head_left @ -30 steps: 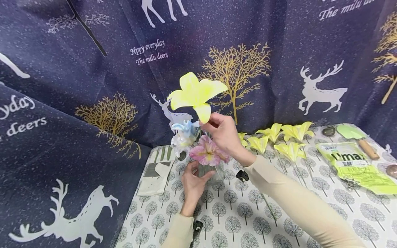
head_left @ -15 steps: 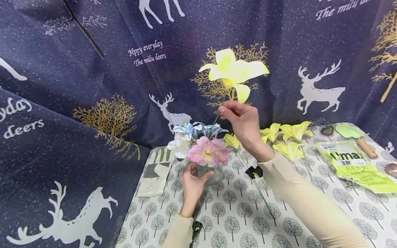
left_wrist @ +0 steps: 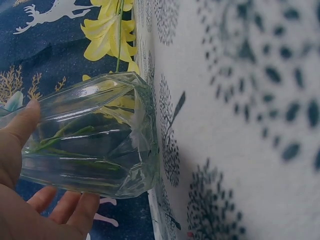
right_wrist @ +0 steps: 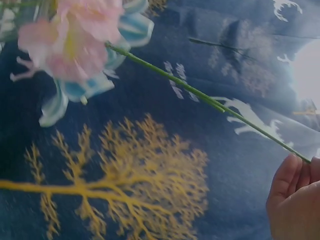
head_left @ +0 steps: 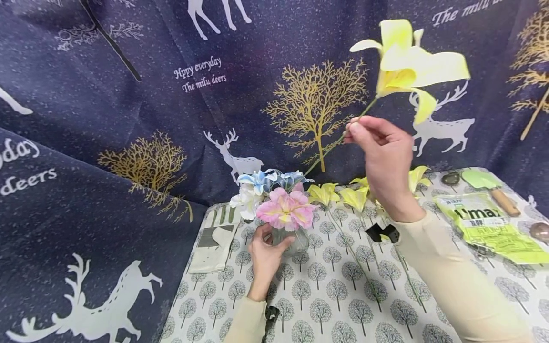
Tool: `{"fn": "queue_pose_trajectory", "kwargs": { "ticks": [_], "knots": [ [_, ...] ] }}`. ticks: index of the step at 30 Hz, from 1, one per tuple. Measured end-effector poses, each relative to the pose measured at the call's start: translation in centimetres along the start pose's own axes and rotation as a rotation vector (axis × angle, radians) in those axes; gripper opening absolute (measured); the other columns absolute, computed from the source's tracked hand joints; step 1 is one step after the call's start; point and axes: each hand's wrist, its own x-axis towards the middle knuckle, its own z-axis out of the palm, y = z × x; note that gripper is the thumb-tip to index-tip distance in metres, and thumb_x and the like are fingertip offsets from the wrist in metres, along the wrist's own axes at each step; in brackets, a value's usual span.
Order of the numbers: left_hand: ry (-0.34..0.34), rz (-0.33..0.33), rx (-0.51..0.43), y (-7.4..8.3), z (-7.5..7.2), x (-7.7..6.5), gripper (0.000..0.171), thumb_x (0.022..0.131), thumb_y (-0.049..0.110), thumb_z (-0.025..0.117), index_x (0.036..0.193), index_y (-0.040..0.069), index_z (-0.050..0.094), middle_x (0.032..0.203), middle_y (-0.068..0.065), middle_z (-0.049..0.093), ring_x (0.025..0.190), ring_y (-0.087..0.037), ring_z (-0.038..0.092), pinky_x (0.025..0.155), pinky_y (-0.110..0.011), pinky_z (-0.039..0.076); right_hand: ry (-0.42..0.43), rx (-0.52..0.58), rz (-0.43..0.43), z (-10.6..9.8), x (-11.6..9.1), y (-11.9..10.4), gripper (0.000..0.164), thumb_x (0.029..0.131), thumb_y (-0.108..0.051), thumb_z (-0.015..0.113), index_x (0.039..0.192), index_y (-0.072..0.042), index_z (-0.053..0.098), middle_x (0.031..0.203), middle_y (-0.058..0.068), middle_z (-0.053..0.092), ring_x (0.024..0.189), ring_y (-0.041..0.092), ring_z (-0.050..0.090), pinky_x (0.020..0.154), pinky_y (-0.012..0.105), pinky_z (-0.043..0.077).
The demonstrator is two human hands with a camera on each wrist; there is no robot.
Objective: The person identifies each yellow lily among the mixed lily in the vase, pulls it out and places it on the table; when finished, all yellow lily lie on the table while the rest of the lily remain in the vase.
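Note:
My right hand [head_left: 388,159] pinches the thin green stem of a yellow lily [head_left: 405,66], raised at the right with its bloom tilted up. The stem [right_wrist: 175,80] slants down, and its lower end is hidden by the flowers. My left hand [head_left: 265,252] grips a clear faceted glass vase [left_wrist: 100,145], thumb on one side and fingers on the other. Out of the vase's mouth rise a pink flower [head_left: 286,209], blue flowers [head_left: 257,181] and a white flower [head_left: 245,202]. Green stems [left_wrist: 60,142] show through the glass.
Several yellow lilies [head_left: 323,194] lie along the table's back right. Farther right are a green bag [head_left: 489,224], a trowel [head_left: 491,188] and dark stones [head_left: 539,232]. A white and grey glove [head_left: 216,238] lies left of the vase. A dark deer-print cloth [head_left: 150,105] hangs behind.
My right hand has moved up and to the right, drawing the yellow lily's bloom away from the vase and baring more stem. The left hand stays on the vase.

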Motion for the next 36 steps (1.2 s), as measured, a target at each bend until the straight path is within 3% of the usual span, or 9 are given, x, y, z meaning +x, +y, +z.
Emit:
{"fn": "queue_pose_trajectory", "kwargs": {
  "ticks": [5,8,13,18,24,31,34,36],
  "knots": [
    [0.002,0.005,-0.008,0.2,-0.1,-0.2,0.074,0.062,0.037,0.096,0.122,0.007,0.065,0.117,-0.012,0.073,0.099,-0.028,0.073,0.088,-0.038,0.063,0.030,0.187,-0.053,-1.5,0.4,-2.3,0.010,0.084,0.017,0.068,0.093,0.013,0.071,0.082,0.017,0.076,0.070,0.023,0.073,0.069,0.029,0.063],
    [0.004,0.006,-0.007,0.2,-0.2,-0.2,0.075,0.061,0.038,0.096,0.122,0.008,0.065,0.117,-0.013,0.073,0.099,-0.029,0.074,0.089,-0.040,0.063,0.022,0.229,-0.081,-2.5,0.4,-3.5,0.010,0.083,0.020,0.066,0.093,0.019,0.068,0.081,0.021,0.075,0.068,0.025,0.071,0.065,0.029,0.062],
    [0.007,-0.007,0.010,0.2,-0.3,-0.1,0.077,0.060,0.040,0.096,0.123,0.009,0.065,0.117,-0.011,0.074,0.099,-0.027,0.073,0.089,-0.041,0.063,0.005,0.110,-0.080,-4.3,-0.3,-4.8,0.010,0.084,0.019,0.066,0.094,0.021,0.067,0.083,0.019,0.075,0.066,0.023,0.071,0.063,0.028,0.061],
    [0.002,-0.016,0.015,0.0,-0.3,0.0,0.077,0.059,0.040,0.096,0.123,0.010,0.065,0.117,-0.010,0.074,0.099,-0.026,0.073,0.089,-0.041,0.063,-0.004,-0.044,0.031,-6.3,-1.8,-5.4,0.017,0.082,0.015,0.072,0.097,0.021,0.069,0.084,0.015,0.077,0.062,0.019,0.070,0.065,0.024,0.062],
    [0.007,-0.002,0.031,0.1,-0.3,-0.1,0.078,0.059,0.042,0.096,0.123,0.010,0.065,0.117,-0.011,0.074,0.098,-0.026,0.073,0.088,-0.040,0.063,-0.073,-0.272,0.148,-8.8,-3.6,-4.9,0.015,0.084,0.008,0.074,0.099,0.011,0.074,0.079,0.002,0.079,0.062,0.009,0.071,0.061,0.016,0.058],
    [0.004,0.009,0.026,0.1,-0.2,-0.2,0.078,0.059,0.043,0.096,0.122,0.009,0.065,0.114,-0.011,0.074,0.096,-0.027,0.073,0.087,-0.043,0.063,-0.214,-0.867,0.375,-11.8,-5.7,-3.5,0.025,0.091,-0.023,0.075,0.110,-0.007,0.076,0.083,-0.023,0.075,0.072,0.000,0.067,0.066,0.015,0.053],
    [0.003,0.003,0.031,0.1,-0.2,-0.1,0.077,0.059,0.042,0.096,0.122,0.010,0.065,0.114,-0.010,0.074,0.096,-0.026,0.073,0.087,-0.042,0.063,-0.304,-0.952,0.483,-12.8,-7.2,-2.1,0.032,0.092,-0.033,0.074,0.116,-0.011,0.075,0.086,-0.024,0.074,0.077,0.002,0.067,0.069,0.018,0.053],
    [0.001,0.000,0.034,0.1,-0.2,-0.1,0.077,0.059,0.042,0.096,0.122,0.011,0.065,0.114,-0.009,0.074,0.096,-0.026,0.073,0.087,-0.041,0.063,-0.355,-0.953,0.552,-13.1,-8.2,-1.0,0.035,0.093,-0.035,0.072,0.119,-0.011,0.073,0.089,-0.020,0.075,0.079,0.005,0.068,0.073,0.020,0.055]
  ]
}}
